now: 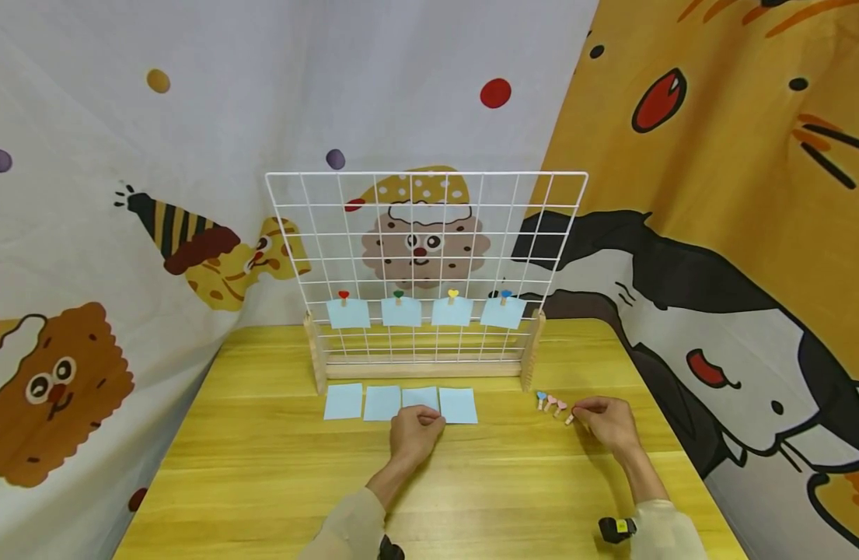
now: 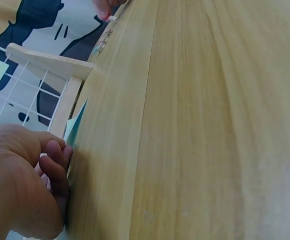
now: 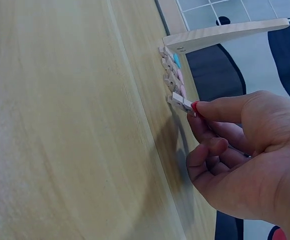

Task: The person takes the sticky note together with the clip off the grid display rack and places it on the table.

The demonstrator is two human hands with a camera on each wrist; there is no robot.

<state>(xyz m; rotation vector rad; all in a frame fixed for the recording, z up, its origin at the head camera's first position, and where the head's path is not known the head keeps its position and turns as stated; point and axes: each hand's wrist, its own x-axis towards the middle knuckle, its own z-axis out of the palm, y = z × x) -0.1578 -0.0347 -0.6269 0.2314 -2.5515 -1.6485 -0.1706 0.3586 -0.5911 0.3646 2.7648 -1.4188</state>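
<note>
My left hand (image 1: 413, 437) pinches the near left edge of the rightmost light blue paper square (image 1: 459, 404) on the table. In the left wrist view the paper (image 2: 74, 127) tilts up from the wood at the fingertips. Between thumb and fingertips, my right hand (image 1: 613, 424) holds a small wooden clothespin (image 3: 181, 101) by its red end, just above the tabletop. Beside it lie several more mini clothespins (image 1: 551, 402), with blue and pink heart tops. Other blue paper squares (image 1: 343, 401) lie in a row left of the pinched one, one partly behind my left hand.
Behind the row stands a white wire grid (image 1: 429, 233) in a wooden base (image 1: 422, 370). Several blue squares (image 1: 401, 313) hang on it from clothespins with red, green, yellow and blue hearts. A cartoon curtain (image 1: 191, 117) surrounds the wooden table (image 1: 261, 482).
</note>
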